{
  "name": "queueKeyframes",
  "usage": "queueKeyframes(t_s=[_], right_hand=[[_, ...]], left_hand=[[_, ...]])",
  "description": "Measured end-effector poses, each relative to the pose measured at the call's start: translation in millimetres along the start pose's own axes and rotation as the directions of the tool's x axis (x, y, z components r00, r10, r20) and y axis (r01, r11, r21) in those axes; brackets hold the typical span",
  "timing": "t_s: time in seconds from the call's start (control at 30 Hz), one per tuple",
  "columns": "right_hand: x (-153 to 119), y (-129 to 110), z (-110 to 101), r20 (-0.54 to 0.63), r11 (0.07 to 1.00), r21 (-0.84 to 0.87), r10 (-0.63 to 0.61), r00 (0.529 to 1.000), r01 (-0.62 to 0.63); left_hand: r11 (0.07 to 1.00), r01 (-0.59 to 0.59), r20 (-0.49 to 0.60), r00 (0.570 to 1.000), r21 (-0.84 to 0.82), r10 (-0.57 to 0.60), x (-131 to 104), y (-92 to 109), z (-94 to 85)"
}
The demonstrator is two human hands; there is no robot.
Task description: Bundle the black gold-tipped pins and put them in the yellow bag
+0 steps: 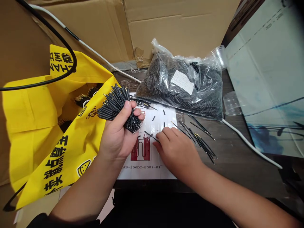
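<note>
My left hand (123, 126) is closed around a thick bundle of short black wires (114, 103), whose tips show metal and gold ends. Over the white printed sheet (166, 172), my right hand (173, 144) pinches one thin black wire (150, 135) between thumb and fingers. A few short black tube pieces (154, 118) lie on the sheet near my fingers. More black wires (142, 103) rest on the sheet's far edge behind the bundle. Loose black wires (201, 142) are spread on the dark table right of my right hand.
A clear plastic bag (161, 82) full of short black tubes stands behind, with clear plastic cups (219, 57) beside it. On the left is a yellow bag (30, 114) holding more wire bundles (82, 100). A white cable (254, 144) crosses the table; cardboard (180, 25) stands at the back.
</note>
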State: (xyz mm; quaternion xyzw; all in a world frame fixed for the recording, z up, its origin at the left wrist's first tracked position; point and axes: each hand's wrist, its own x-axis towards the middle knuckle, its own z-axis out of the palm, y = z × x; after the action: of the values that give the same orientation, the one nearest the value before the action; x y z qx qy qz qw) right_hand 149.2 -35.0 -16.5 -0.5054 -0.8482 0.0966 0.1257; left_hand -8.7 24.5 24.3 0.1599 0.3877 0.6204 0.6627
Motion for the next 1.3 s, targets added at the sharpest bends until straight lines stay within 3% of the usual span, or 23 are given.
queueKeyframes(t_s=[0.23,0.33,0.43,0.57,0.7,0.83,1.03,1.17,1.3], right_hand=[[11,-8,-4,0.260,0.994,-0.102,0.061,0.964,-0.036],[11,-6,-5,0.253,0.992,-0.090,0.105,0.962,-0.084],[10,5,-13,0.174,0.973,0.102,0.189,0.966,-0.209],[11,16,-40,0.098,0.826,0.483,0.278,0.955,-0.290],[15,8,-58,0.128,0.662,0.690,0.289,0.949,-0.294],[15,-7,-49,0.260,0.486,0.793,0.276,0.925,-0.368],[14,-13,-47,0.303,0.396,0.816,0.326,0.896,-0.420],[11,-18,-48,0.272,0.416,0.811,0.356,0.894,-0.412],[6,-28,-37,0.091,0.569,0.761,0.383,0.919,-0.312]], left_hand=[[0.996,-0.084,0.007,0.996,0.035,0.084,-7,3,0.0],[0.989,-0.135,0.018,0.991,0.052,0.134,-11,6,1.5],[0.983,-0.171,0.027,0.985,0.072,0.170,-15,6,1.1],[0.988,-0.117,0.016,0.993,0.097,0.117,-28,-8,-8.3],[0.989,-0.020,0.041,0.999,0.146,0.015,-49,-35,-22.1],[0.996,-0.004,-0.009,1.000,0.085,0.004,-60,-58,-26.9],[0.993,-0.041,0.019,0.999,0.112,0.039,-59,-65,-30.5],[0.994,-0.021,-0.054,0.998,0.108,0.027,-62,-64,-32.0],[0.996,0.065,-0.073,0.995,0.059,-0.061,-63,-63,-32.4]])
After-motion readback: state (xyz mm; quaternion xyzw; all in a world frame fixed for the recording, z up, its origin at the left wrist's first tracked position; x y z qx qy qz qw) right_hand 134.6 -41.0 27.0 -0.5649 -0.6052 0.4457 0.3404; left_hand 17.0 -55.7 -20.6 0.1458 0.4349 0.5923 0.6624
